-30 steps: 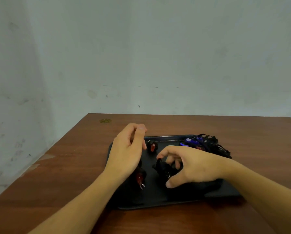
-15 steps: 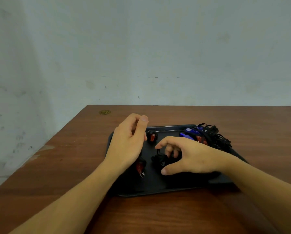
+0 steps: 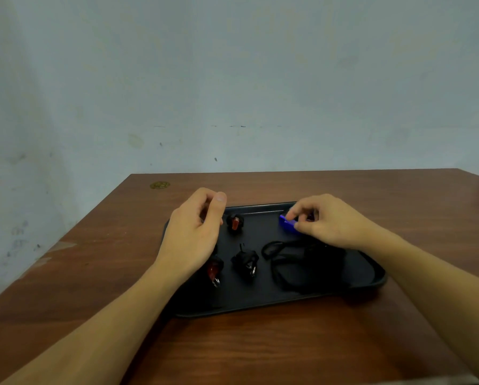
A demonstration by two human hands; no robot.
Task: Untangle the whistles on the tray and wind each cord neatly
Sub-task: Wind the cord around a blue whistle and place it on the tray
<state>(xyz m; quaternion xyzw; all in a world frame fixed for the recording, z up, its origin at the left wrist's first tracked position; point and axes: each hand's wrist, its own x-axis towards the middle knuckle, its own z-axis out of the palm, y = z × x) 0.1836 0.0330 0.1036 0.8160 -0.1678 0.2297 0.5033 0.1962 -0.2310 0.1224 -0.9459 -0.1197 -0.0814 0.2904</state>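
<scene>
A black tray (image 3: 371,276) sits on a brown wooden table (image 3: 260,348). Behind the table is a pale wall (image 3: 232,79).

The right hand (image 3: 323,219) is at the far right part of the tray. Its thumb and fingers are curled and pinch a blue whistle (image 3: 285,224). Something small and dark red peeks out between the fingers (too hidden to tell what it is).

The left hand (image 3: 195,230) hangs over the left side of the tray. Its fingers are loosely curled and it holds nothing that can be seen.

Just beside the left thumb, near the far edge of the tray, lies a red whistle (image 3: 235,222) with black cord wound around it. A second red whistle (image 3: 213,269) lies closer to the person, partly under the left wrist, and a small metal ring shows at its near end. Just to the right of it is a black bundle (image 3: 245,261), also with a bit of metal on it.

Below the right hand, loose black cords (image 3: 291,259) lie in big messy loops across the right half of the tray. They are dark on the dark tray, so it is hard to tell where each one goes.

A small round gold mark (image 3: 159,185) is on the far left corner of the table
</scene>
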